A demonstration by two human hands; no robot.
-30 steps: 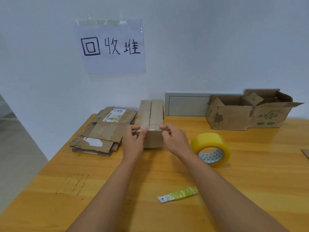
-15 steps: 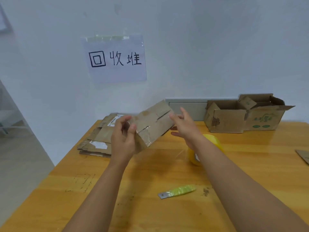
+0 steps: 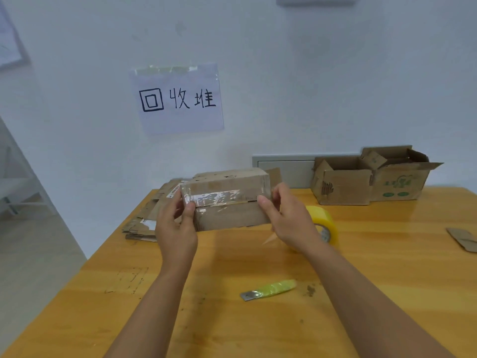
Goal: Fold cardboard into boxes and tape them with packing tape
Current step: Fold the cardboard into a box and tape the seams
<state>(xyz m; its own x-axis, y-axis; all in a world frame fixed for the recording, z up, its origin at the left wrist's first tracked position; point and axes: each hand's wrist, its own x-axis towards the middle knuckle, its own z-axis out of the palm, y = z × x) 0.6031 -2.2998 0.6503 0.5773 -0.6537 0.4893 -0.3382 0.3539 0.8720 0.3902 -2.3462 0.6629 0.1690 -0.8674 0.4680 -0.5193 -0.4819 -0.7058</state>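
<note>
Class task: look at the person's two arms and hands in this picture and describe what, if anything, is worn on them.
Nothing is worn. The left hand and right hand are bare, with no gloves, and no rings show. Both forearms are uncovered from the wrists to the bottom edge of the picture: no sleeves, watch, bracelet or bands in view. The fingernails look short and unpainted.

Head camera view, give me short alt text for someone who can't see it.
Left hand and right hand hold a small taped cardboard box above a wooden table. A yellow tape roll, green cutter and flattened cardboard lie nearby.
</note>
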